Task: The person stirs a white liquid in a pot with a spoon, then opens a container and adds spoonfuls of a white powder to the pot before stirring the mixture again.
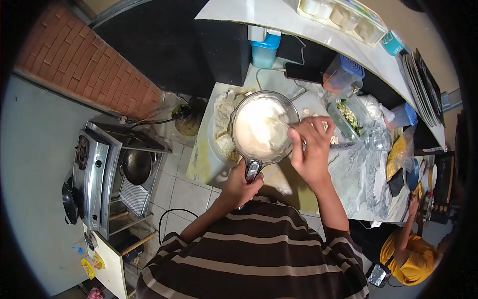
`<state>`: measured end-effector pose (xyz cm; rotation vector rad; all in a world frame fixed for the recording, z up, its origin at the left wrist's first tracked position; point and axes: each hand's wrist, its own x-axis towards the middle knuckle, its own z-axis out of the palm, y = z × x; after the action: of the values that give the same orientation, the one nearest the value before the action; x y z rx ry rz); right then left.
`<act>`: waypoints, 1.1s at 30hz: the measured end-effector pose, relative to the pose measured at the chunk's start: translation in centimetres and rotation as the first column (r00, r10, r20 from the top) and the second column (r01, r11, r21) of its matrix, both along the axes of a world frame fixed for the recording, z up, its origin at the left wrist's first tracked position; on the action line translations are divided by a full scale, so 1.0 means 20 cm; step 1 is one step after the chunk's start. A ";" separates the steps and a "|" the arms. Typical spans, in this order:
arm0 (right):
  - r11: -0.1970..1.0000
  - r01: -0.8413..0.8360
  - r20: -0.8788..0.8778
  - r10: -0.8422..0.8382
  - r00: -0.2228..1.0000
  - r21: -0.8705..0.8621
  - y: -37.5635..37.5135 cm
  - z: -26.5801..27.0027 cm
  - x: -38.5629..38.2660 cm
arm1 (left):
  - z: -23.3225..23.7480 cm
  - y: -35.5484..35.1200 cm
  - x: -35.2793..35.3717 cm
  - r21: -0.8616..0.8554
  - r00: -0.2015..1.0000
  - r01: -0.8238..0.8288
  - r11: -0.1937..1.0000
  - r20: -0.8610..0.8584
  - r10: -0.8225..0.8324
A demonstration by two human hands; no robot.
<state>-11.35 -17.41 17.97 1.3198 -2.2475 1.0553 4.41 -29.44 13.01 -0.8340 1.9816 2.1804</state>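
Observation:
A round pan with a creamy white mixture in it is held up over the near edge of the marble counter. My left hand is wrapped round its dark handle, below the bowl of the pan. At the pan's right rim is my right hand, its fingers pinched together around something light that reaches into the mixture; glare and the fingers hide what it is. Left of the pan, a pale plate or bag with white pieces lies on the counter.
A clear container of chopped greens and a bag of yellow food stand right on the counter. A phone lies behind. A metal stove stands left. Another person in yellow is at lower right.

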 end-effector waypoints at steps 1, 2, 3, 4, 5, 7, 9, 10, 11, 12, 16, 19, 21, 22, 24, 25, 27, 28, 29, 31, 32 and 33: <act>0.998 0.048 0.030 -0.049 0.998 0.044 0.02 0.01 0.02 | 0.01 0.00 0.00 0.000 1.000 -0.007 1.000 -0.004 0.007; 0.997 0.006 0.076 -0.011 0.997 0.075 0.04 0.02 0.04 | 0.01 0.00 -0.01 -0.047 1.000 -0.008 0.999 0.013 0.009; 0.997 0.001 0.073 -0.007 0.997 0.080 0.04 0.01 0.06 | 0.01 0.01 -0.01 -0.092 1.000 -0.007 0.996 0.030 0.009; 0.992 -0.105 0.135 0.094 0.986 0.074 0.04 0.01 0.08 | 0.00 0.01 -0.01 -0.086 1.000 -0.007 0.996 0.027 0.010; 0.977 -0.204 0.198 0.189 0.962 0.060 0.03 0.01 0.09 | -0.03 0.02 -0.01 -0.106 1.000 -0.011 0.994 0.007 0.012; 0.969 -0.241 0.252 0.219 0.943 0.057 0.00 -0.01 0.05 | -0.06 0.04 0.01 -0.125 1.000 -0.020 0.992 -0.009 0.019; 0.984 -0.175 0.148 0.179 0.973 -0.039 -0.04 -0.05 0.00 | -0.07 0.04 0.03 -0.119 1.000 0.013 0.993 0.006 -0.013; 0.993 -0.110 0.141 0.116 0.983 -0.048 -0.05 -0.03 -0.01 | -0.06 0.04 0.03 -0.124 1.000 0.005 0.992 0.006 -0.004; 0.992 -0.118 0.139 0.125 0.982 -0.053 -0.05 -0.01 -0.01 | -0.05 0.03 0.03 -0.067 1.000 -0.009 0.998 0.010 0.010; 0.999 -0.049 0.059 0.050 0.997 -0.018 -0.04 -0.01 -0.01 | -0.04 0.03 0.03 -0.008 1.000 -0.023 1.000 0.014 0.023; 0.992 -0.053 0.098 0.042 0.994 0.113 0.05 0.03 0.04 | -0.05 0.03 0.03 0.033 0.996 -0.083 0.996 -0.036 0.085; 0.962 -0.225 0.273 0.177 0.946 0.155 0.05 0.02 0.06 | -0.08 0.07 0.02 -0.042 0.996 -0.083 0.996 -0.044 0.082; 0.945 -0.324 0.368 0.314 0.875 -0.035 -0.01 -0.04 0.02 | -0.08 0.09 0.04 -0.026 0.991 -0.124 0.992 -0.045 0.123; 0.945 -0.322 0.366 0.320 0.874 -0.057 -0.04 -0.06 0.00 | -0.07 0.09 0.05 -0.030 0.990 -0.137 0.990 -0.038 0.136; 0.958 -0.283 0.260 0.285 0.923 -0.044 -0.08 -0.04 -0.04 | -0.04 0.10 0.07 0.039 0.995 -0.083 0.996 -0.052 0.085; 0.973 -0.230 0.138 0.232 0.963 -0.032 -0.09 -0.03 -0.05 | -0.03 0.09 0.08 0.031 0.995 -0.089 0.996 -0.050 0.091; 0.983 -0.182 0.048 0.182 0.982 -0.006 -0.07 -0.01 -0.05 | -0.02 0.08 0.08 0.097 0.990 -0.132 0.987 -0.030 0.135; 0.988 -0.146 0.037 0.144 0.989 0.049 -0.04 -0.01 -0.05 | -0.01 0.07 0.08 0.095 0.990 -0.134 0.986 -0.030 0.138; 0.989 -0.106 0.023 0.104 0.994 0.104 -0.02 -0.01 -0.04 | -0.01 0.07 0.07 0.088 0.988 -0.147 0.985 -0.037 0.151; 0.981 -0.142 0.072 0.134 0.988 0.134 0.03 0.00 0.00 | -0.01 0.08 0.06 0.080 0.987 -0.147 0.986 -0.044 0.151; 0.964 -0.245 0.165 0.226 0.960 0.106 0.04 0.00 0.02 | -0.04 0.09 0.06 0.069 0.988 -0.144 0.987 -0.050 0.148; 0.938 -0.341 0.252 0.315 0.915 0.067 0.04 -0.01 0.03 | -0.05 0.09 0.05 0.058 0.988 -0.140 0.988 -0.056 0.144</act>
<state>-10.67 -16.56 17.73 1.7502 -2.3334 1.2786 5.40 -27.57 12.01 -0.9406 1.9357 2.3515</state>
